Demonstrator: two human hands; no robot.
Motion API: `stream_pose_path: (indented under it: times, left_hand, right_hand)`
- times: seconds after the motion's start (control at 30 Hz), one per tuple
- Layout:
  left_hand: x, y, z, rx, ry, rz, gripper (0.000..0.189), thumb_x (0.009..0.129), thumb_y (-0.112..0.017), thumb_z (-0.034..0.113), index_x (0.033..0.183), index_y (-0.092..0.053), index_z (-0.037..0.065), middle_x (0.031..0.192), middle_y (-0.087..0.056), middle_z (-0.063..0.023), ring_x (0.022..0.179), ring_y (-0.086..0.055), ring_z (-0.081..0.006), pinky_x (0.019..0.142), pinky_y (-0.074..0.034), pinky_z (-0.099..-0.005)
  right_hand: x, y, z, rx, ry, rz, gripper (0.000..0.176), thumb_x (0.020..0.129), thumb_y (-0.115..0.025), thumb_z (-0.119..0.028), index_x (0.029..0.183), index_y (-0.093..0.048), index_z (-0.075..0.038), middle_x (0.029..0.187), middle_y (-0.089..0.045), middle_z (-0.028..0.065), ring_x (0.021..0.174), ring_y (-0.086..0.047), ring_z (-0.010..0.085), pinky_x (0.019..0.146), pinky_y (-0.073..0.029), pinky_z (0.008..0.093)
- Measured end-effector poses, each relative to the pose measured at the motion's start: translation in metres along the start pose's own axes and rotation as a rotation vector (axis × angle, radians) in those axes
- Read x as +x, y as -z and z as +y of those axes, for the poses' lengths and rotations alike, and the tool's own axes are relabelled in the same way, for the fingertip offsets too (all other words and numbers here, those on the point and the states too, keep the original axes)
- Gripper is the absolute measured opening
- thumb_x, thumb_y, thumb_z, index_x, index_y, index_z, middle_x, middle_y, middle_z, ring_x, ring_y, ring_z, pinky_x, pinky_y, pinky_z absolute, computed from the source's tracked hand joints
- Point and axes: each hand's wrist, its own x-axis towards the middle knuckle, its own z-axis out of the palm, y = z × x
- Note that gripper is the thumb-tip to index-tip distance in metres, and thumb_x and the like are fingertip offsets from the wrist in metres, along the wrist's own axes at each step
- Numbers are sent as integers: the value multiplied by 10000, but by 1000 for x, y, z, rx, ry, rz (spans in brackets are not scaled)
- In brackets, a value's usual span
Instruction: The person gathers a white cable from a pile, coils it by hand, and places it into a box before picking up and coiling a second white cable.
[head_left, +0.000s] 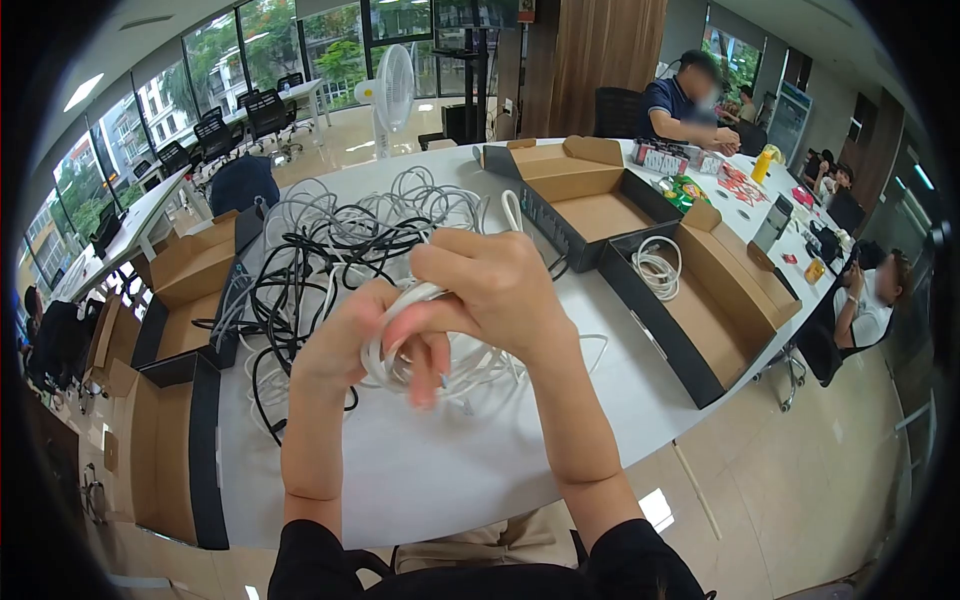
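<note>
A coil of white cable (374, 364) is gathered between my two hands, above the white table (430, 480). My left hand (362, 335) is closed around the coil, its fingertips blurred. My right hand (490, 290) is closed on the same white cable, and a loop of it sticks up behind the knuckles. Just beyond my hands lies a tangled heap of cables, with black cables (285, 290) on the left and grey cables (310, 205) toward the back. Part of the heap is hidden by my hands.
At the right, an open black cardboard box (672, 345) contains a coiled white cable (656, 268). Another open box (600, 205) stands behind it. Two more open boxes line the left edge. Across the table sits a person (680, 105); another person (868, 305) sits at right.
</note>
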Motion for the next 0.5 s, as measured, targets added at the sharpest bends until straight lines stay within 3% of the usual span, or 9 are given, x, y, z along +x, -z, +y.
stream_pose_path:
  times: [0.03,0.13,0.23,0.33,0.37,0.43,0.47,0.5]
  left_hand:
    - [1,-6,0,-57,-91,-11,747,756,-512,623,856,-504,-118,494,-550,-115,307,-493,-138,427,-481,-275]
    - [-2,-7,-8,-281,-103,1,452,837,-569,381,720,-538,-54,429,-471,-31,315,-437,-62,445,-463,-236]
    - [-6,-15,1,-134,-212,40,415,871,-531,336,683,-513,-33,397,-411,25,281,-359,-34,436,-453,-220]
    - [-17,2,-1,-338,-469,-164,440,885,-486,388,635,-482,26,377,-420,31,276,-377,-54,433,-452,-226]
    - [-17,5,1,-412,-515,-235,442,894,-464,390,615,-464,47,371,-425,28,271,-376,-61,426,-450,-230]
    - [-16,9,8,-561,-607,-380,453,913,-420,394,576,-428,90,359,-434,22,260,-375,-76,413,-445,-237]
    - [-20,9,9,-591,-647,-302,458,916,-405,400,566,-415,104,360,-442,15,257,-376,-82,412,-446,-241]
    - [-26,10,9,-623,-684,-222,464,920,-389,407,556,-401,119,362,-451,9,254,-376,-89,410,-447,-245]
  right_hand:
    - [-2,-4,3,46,-10,21,401,671,-634,-453,679,-534,-65,567,-433,56,440,-419,236,391,-319,304]
    - [-3,0,8,69,2,119,438,688,-621,-476,689,-548,-44,580,-477,50,450,-453,189,400,-322,271]
    - [3,8,10,436,-143,220,281,739,-656,-322,680,-593,-56,580,-529,23,472,-511,121,419,-360,250]
    - [-6,15,31,817,-308,-21,251,737,-653,-266,765,-643,-16,657,-605,37,535,-533,70,450,-380,221]
    - [-8,15,34,963,-345,-77,321,719,-675,-298,830,-646,2,718,-627,38,611,-563,79,524,-431,229]
    - [-7,11,31,1011,-323,-78,610,652,-633,-539,850,-628,39,794,-630,76,685,-577,136,605,-437,264]
    - [-7,8,29,1038,-315,-80,755,618,-612,-659,860,-619,57,832,-632,95,722,-584,164,646,-440,281]
    - [-7,7,25,957,-311,-157,659,639,-639,-573,885,-622,38,852,-635,90,757,-590,163,676,-442,291]
